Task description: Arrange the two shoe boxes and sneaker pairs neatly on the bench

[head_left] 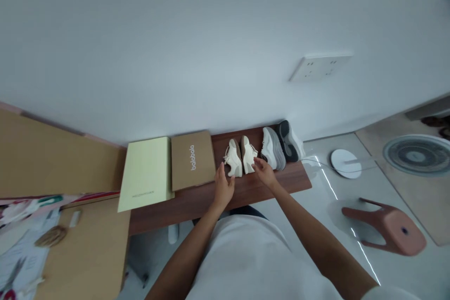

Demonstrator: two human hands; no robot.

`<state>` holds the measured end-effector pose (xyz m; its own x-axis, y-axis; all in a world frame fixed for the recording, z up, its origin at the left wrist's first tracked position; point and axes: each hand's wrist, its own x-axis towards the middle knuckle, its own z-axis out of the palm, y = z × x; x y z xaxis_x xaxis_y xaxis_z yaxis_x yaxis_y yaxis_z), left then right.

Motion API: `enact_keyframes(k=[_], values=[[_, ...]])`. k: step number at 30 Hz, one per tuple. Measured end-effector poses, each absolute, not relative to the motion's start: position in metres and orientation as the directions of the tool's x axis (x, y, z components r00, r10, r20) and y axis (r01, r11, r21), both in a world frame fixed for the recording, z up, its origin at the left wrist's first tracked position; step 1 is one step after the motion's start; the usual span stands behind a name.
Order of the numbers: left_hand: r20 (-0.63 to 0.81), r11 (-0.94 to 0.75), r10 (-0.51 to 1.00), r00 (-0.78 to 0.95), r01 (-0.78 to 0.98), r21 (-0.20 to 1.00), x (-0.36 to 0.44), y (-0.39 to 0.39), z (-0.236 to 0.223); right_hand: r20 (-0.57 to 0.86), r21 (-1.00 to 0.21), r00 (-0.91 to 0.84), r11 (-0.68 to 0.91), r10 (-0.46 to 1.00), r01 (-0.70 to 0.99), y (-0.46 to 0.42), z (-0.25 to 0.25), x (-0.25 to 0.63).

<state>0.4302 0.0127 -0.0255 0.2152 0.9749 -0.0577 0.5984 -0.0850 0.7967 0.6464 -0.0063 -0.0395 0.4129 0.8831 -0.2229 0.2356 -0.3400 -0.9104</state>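
Observation:
A pair of small cream shoes lies side by side on the brown wooden tabletop (242,194): a left shoe (233,157) and a right shoe (248,155). My left hand (224,186) is just beside the left shoe, thumb and fingers apart, holding nothing. On the other side, my right hand (264,172) is close to the right shoe with its fingers spread; whether they touch it I cannot tell. Right of the pair sits a white and grey sneaker (272,147), with another sneaker (290,142) tipped on its side, its dark sole showing.
Left of the shoes lie a brown "balabala" box (193,159) and a pale yellow box (145,171). An open cardboard box (87,248) stands at far left. A pink stool (397,232) and a fan (416,155) are on the right. A wall with a socket plate (319,66) rises behind.

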Motion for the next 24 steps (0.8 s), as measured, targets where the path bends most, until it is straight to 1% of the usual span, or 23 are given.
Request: enact_keyframes(k=[3,5,11,17,24], values=[[-0.113,-0.057,0.964,0.242,0.602,0.796,0.446,0.012,-0.042,-0.222,-0.888,0.402,-0.354,0.889,0.294,-0.004,-0.046,0.659],[-0.164,-0.01,0.961,0.224,0.62,0.784,0.452,0.012,-0.055,-0.24,-0.864,0.38,-0.375,0.893,0.336,-0.003,-0.051,0.665],[-0.31,0.147,0.943,0.121,0.683,0.715,0.461,0.019,-0.084,-0.365,-0.791,0.316,-0.47,0.876,0.392,0.0,-0.071,0.67],[-0.392,0.135,0.904,0.168,0.759,0.637,0.461,0.028,-0.088,-0.453,-0.731,0.262,-0.523,0.852,0.439,0.007,-0.081,0.667],[-0.383,0.119,0.908,0.172,0.769,0.628,0.459,0.032,-0.083,-0.433,-0.658,0.203,-0.462,0.878,0.595,0.011,-0.077,0.671]])
